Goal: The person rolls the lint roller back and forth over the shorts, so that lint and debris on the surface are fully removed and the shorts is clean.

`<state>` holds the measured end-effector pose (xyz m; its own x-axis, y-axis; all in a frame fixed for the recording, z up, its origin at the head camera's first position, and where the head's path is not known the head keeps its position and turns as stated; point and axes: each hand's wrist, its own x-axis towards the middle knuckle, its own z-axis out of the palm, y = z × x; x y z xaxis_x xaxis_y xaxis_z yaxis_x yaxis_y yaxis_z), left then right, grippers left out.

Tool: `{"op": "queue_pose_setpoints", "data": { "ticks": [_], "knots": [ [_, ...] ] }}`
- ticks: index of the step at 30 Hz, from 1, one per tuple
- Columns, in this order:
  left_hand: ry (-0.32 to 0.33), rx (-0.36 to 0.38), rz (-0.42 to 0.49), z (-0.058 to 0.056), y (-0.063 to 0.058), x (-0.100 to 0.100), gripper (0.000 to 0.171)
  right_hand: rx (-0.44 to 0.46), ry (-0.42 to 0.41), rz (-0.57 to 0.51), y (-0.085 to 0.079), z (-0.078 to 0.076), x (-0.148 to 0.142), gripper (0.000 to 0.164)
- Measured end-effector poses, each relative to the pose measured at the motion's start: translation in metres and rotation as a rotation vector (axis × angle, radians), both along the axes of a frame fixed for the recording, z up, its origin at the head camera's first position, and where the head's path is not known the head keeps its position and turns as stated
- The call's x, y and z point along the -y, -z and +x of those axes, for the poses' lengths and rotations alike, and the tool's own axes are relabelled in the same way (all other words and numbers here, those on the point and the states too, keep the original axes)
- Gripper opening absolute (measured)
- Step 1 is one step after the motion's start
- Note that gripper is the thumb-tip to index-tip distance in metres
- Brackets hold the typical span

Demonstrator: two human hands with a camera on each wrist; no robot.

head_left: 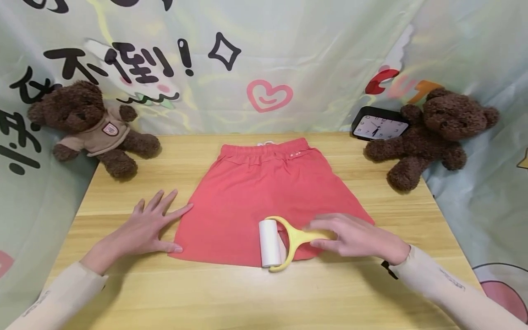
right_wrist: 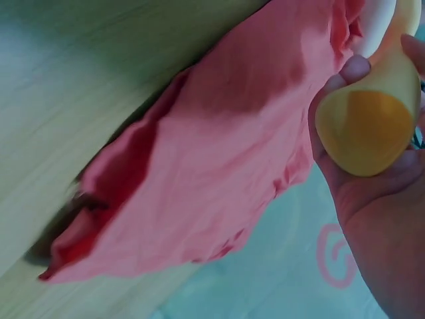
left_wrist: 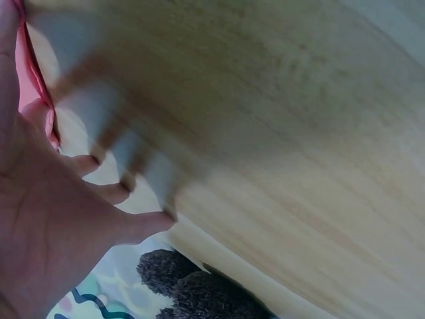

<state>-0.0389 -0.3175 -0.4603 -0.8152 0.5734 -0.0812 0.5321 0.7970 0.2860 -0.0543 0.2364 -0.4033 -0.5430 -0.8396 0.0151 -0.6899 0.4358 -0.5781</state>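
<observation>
A red garment (head_left: 255, 197), shaped like a skirt or wide shorts, lies spread on the wooden table with its gathered waistband at the far side. My right hand (head_left: 350, 236) grips the yellow handle of a lint roller (head_left: 270, 243). Its white roll rests over the garment's near hem, right of the middle. In the right wrist view, the handle's rounded end (right_wrist: 365, 133) sits in the palm, fingers curled around it. My left hand (head_left: 150, 227) has its fingers spread, with thumb and index fingertips at the garment's left edge and the other fingers over the bare wood.
A brown teddy bear (head_left: 95, 128) in a beige shirt sits at the back left. Another brown bear (head_left: 433, 133) leans at the back right beside a black-framed clock (head_left: 379, 124). A printed curtain (head_left: 321, 59) hangs behind and along both sides of the table (head_left: 198, 298).
</observation>
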Motion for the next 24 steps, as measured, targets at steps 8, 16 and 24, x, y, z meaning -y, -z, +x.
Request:
{"op": "queue_pose_setpoints", "data": {
  "ticks": [8, 16, 24],
  "knots": [
    [0.002, -0.005, 0.005, 0.001, 0.0, 0.0, 0.108, -0.026, -0.066, -0.098, -0.003, -0.003, -0.023, 0.028],
    [0.007, -0.004, 0.009, 0.002, 0.0, -0.001, 0.109, -0.026, -0.031, -0.05, -0.002, -0.006, -0.046, 0.025],
    [0.002, 0.002, 0.018, 0.001, 0.0, -0.001, 0.109, 0.024, 0.031, -0.039, -0.007, -0.006, -0.069, 0.035]
  ]
}}
